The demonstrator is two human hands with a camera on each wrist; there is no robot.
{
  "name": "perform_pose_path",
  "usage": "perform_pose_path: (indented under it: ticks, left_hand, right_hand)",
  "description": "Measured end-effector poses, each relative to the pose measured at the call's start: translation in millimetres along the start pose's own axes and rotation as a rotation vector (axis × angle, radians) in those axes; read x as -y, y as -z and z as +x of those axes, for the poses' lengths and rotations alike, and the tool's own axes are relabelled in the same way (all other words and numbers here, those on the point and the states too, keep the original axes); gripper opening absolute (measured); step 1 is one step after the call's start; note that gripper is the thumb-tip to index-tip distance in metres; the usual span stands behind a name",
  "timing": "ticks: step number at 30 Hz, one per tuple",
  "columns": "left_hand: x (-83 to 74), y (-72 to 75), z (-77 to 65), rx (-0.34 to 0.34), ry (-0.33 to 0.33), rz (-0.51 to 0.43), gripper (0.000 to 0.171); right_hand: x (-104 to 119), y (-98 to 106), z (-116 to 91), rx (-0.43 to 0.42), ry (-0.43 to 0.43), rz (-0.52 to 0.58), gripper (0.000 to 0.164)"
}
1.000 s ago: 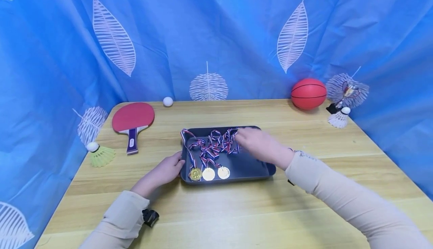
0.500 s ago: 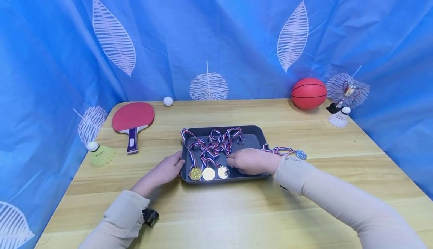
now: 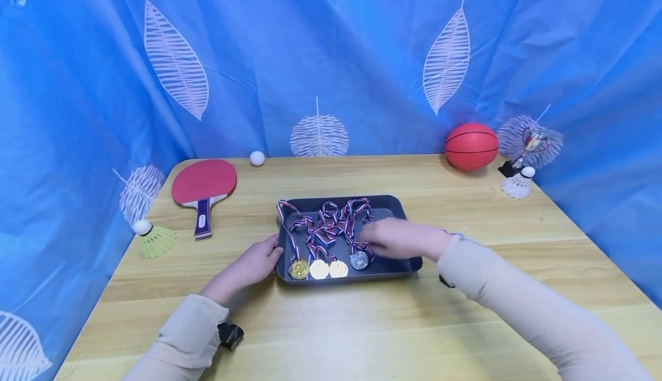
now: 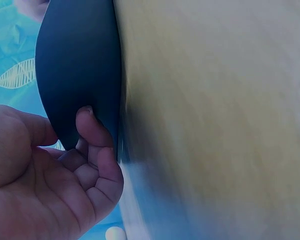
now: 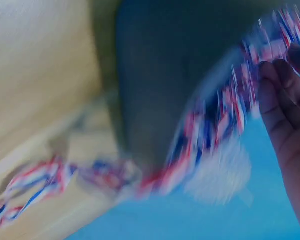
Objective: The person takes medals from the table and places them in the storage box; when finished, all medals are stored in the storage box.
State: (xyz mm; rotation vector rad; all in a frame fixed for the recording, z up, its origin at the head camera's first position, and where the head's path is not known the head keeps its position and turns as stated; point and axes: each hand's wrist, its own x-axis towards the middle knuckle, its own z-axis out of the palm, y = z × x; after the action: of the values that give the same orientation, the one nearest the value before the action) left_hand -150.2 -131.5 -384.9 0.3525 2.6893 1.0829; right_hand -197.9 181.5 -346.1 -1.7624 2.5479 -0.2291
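Observation:
A dark grey tray holds medals on red, white and blue ribbons: several gold ones such as a gold medal in a row, and a silver medal to their right. At the tray's left end my left hand grips the edge, its fingers curled at the corner in the left wrist view. My right hand hovers over the right half, fingertips close to the ribbons. Blur hides whether it pinches one. Another ribbon loop lies outside the tray, mostly covered by my right arm in the head view.
A red table tennis bat, a yellow shuttlecock and a white ball are on the left. At back right stand a red ball, a trophy and a white shuttlecock. A blue curtain surrounds the wooden table.
The silver medal now shows in the tray beside the gold ones. My right hand has drawn up and right from there, covering the medal and ribbon outside the tray. My left hand stays put.

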Motion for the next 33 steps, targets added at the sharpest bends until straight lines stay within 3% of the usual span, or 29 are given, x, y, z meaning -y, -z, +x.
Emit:
perform_pose_path:
  ticks: [3,6,8,11,16,19,22,33]
  left_hand:
    - [1.0,0.1,-0.1,-0.002,-0.005,0.0,0.041]
    - [1.2,0.7,0.7,-0.009,-0.018,0.008,0.04]
    - [1.8,1.2,1.0,-0.013,-0.025,0.011,0.04]
    - [2.5,1.6,1.1,-0.009,-0.027,0.007,0.041]
    - [2.6,0.6,1.4,0.007,-0.022,0.004,0.041]
    - [1.7,-0.3,1.8,0.012,-0.028,0.01,0.041]
    - [1.1,-0.8,2.4,0.016,-0.03,0.01,0.041]
    - [-3.9,1.2,0.8,0.004,-0.012,0.028,0.04]
  right_hand:
    - [-18,17,-28,-0.178,-0.11,0.059,0.018]
    - [-33,32,-63,-0.258,-0.258,0.043,0.017]
    - [-40,35,-87,-0.238,-0.356,0.038,0.016]
    - [-47,28,-120,-0.122,-0.477,0.02,0.016]
    - [-52,3,-158,0.044,-0.572,0.063,0.036]
    - [-55,-8,-169,0.036,-0.597,0.094,0.038]
    - [-56,-12,-173,0.007,-0.612,0.095,0.029]
    - [-52,-15,-170,-0.027,-0.636,-0.026,0.013]
